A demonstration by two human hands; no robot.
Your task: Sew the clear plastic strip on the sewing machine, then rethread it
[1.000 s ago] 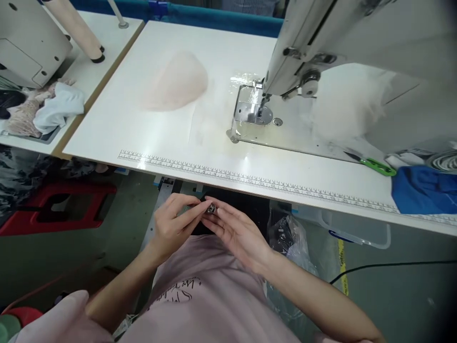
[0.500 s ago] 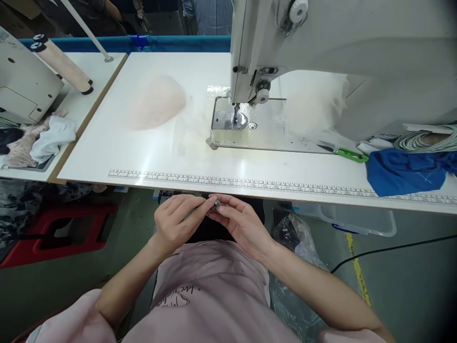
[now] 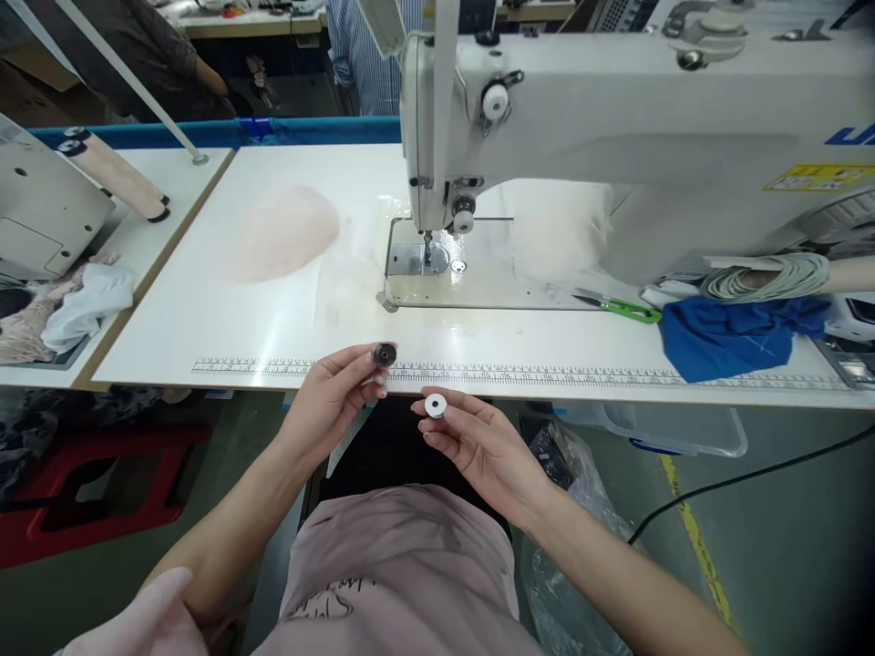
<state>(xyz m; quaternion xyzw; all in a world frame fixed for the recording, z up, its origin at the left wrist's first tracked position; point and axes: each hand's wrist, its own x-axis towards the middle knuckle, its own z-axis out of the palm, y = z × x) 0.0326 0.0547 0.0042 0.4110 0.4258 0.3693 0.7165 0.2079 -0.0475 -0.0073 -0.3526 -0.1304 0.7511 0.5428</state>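
Note:
My left hand pinches a small dark bobbin case between thumb and fingers, over the table's front edge. Its round, hollow end faces up. To the right and slightly lower, my right hand grips a pale bobbin by its rim, with the centre hole showing. A gap separates the two pieces. Beyond my hands stands a white sewing machine, its needle and presser foot above the metal plate.
A printed ruler runs along the front of the white table. Pale fabric pieces lie left of the needle. Green-handled snips and a blue cloth rest at right. Thread cones stand at left; people are behind.
My hands were together below the table edge around a small metal piece. They have risen and parted, with the bobbin case in the left and the bobbin in the right. The view has tilted upward.

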